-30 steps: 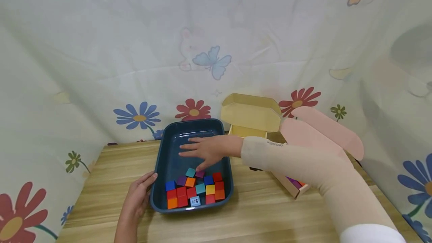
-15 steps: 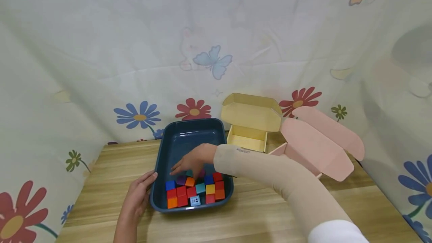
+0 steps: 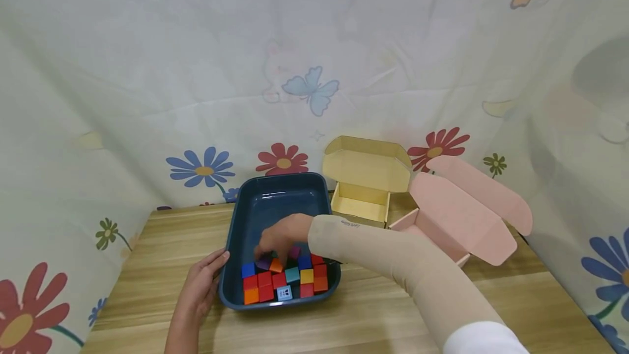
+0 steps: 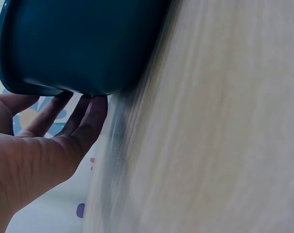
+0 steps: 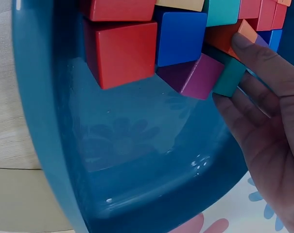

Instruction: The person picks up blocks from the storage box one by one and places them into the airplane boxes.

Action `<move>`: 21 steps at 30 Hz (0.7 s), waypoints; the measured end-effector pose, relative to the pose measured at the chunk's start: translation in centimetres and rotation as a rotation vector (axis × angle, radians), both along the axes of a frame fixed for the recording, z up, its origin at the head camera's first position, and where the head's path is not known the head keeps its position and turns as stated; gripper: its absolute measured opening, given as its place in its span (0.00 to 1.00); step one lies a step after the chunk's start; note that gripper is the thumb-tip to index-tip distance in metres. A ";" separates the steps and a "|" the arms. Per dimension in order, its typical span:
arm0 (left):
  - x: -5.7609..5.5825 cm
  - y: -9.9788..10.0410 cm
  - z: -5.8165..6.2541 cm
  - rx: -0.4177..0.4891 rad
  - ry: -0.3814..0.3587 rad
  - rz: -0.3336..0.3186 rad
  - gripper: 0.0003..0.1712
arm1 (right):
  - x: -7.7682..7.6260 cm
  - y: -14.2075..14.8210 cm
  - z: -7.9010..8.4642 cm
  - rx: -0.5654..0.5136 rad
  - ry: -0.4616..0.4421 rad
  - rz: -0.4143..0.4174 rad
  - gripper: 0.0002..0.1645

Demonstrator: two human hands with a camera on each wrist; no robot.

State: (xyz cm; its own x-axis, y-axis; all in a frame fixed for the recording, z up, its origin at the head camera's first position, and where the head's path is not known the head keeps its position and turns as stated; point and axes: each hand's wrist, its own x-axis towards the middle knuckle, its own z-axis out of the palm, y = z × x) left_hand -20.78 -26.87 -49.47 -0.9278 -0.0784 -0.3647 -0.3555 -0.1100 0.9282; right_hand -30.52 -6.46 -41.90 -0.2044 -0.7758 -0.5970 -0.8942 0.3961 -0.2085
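Note:
A dark blue tray (image 3: 277, 183) holds several coloured cubes bunched at its near end. My left hand (image 3: 199, 283) grips the tray's left rim, with the fingers against its outer wall in the left wrist view. My right hand (image 3: 285, 236) is down inside the tray, fingers bent around a teal cube (image 5: 229, 77). Its thumb lies against an orange cube (image 5: 222, 38) beside it. In the head view, the hand mostly hides the teal cube. A purple cube (image 5: 201, 76) touches the teal one, with a blue cube (image 5: 181, 39) and a red cube (image 5: 127, 53) alongside.
On the wooden table (image 3: 383, 310), a yellow box (image 3: 361, 206) stands open behind the right forearm. A pink box (image 3: 439, 234) stands open at the right, partly covered by the sleeve. A flower-printed cloth (image 3: 196, 70) hangs around the back and sides.
My right hand has come down and towards me from over the tray's middle onto the cubes, its spread fingers now bent. The left hand and tray have stayed put.

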 end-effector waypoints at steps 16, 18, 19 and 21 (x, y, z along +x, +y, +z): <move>-0.2 -0.2 0.2 -0.018 -0.012 -0.022 0.36 | -0.8 1.6 0.0 -0.085 0.016 -0.053 0.35; -0.2 -0.2 0.2 -0.014 -0.011 -0.022 0.37 | -0.8 1.7 0.0 -0.106 0.031 -0.055 0.33; -0.2 -0.2 0.2 -0.014 -0.013 -0.025 0.37 | -0.8 1.8 0.0 -0.114 0.043 -0.047 0.31; 0.0 -0.3 0.2 -0.013 -0.018 -0.028 0.38 | -0.7 1.9 0.1 -0.133 0.074 -0.016 0.27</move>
State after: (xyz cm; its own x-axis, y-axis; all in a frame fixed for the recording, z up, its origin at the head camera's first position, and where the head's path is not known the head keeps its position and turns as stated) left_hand -20.78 -27.19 -49.31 -0.9231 -0.0578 -0.3801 -0.3746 -0.0877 0.9230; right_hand -31.20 -4.59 -41.80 -0.2574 -0.8434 -0.4716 -0.9027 0.3840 -0.1940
